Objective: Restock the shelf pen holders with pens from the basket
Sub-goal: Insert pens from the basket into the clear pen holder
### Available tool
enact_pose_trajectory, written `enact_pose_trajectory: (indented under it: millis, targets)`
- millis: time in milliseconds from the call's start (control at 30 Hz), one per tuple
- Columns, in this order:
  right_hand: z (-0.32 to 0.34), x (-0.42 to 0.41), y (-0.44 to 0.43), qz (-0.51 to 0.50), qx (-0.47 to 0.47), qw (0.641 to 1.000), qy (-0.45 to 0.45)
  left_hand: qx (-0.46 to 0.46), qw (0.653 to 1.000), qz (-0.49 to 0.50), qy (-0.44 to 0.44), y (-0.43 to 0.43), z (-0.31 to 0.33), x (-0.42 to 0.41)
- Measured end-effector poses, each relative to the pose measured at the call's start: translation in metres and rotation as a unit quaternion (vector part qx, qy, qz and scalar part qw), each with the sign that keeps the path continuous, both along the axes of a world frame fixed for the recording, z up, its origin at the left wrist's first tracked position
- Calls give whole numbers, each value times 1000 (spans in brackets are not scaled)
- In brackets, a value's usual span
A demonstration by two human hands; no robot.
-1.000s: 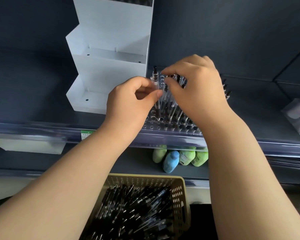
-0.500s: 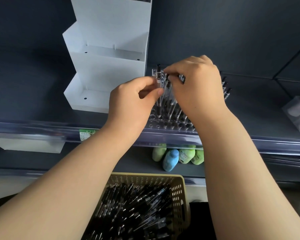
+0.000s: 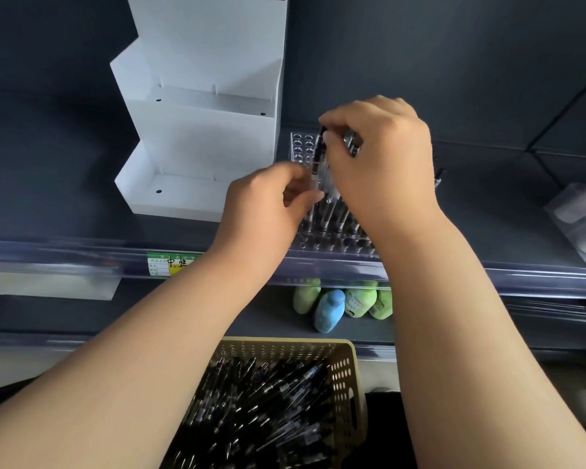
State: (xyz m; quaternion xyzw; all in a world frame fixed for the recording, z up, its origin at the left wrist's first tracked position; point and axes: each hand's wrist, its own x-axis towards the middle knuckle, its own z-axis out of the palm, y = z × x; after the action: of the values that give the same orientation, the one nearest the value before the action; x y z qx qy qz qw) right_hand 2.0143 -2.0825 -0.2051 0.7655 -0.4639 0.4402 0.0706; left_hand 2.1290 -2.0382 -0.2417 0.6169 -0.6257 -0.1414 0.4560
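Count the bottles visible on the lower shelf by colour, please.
Green bottles: 3
Blue bottle: 1
Total: 4 in view; the shelf edge above may hide more.
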Motion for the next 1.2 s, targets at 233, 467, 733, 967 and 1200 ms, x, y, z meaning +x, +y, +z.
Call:
enact_pose_trajectory:
  millis: [233,467,733,967,1200]
  targets:
    - [-4,-1,3,3,15,1000,-3,28,999,-5,-16,-3,-8,-6]
    - [-2,-13,9,-8,29,999,11,60,997,-22,-37,1,-5,3]
    - [-9,-33,37,-28,-15,999,29,66,987,-44,-137,28,10,30]
    - [-27,-37,84,-43,42,997,49,174,947,-98,-252,77,9,42]
    - [-59,-12,123,-13,382,911,152,372,832,-160,-380,93,-6,50]
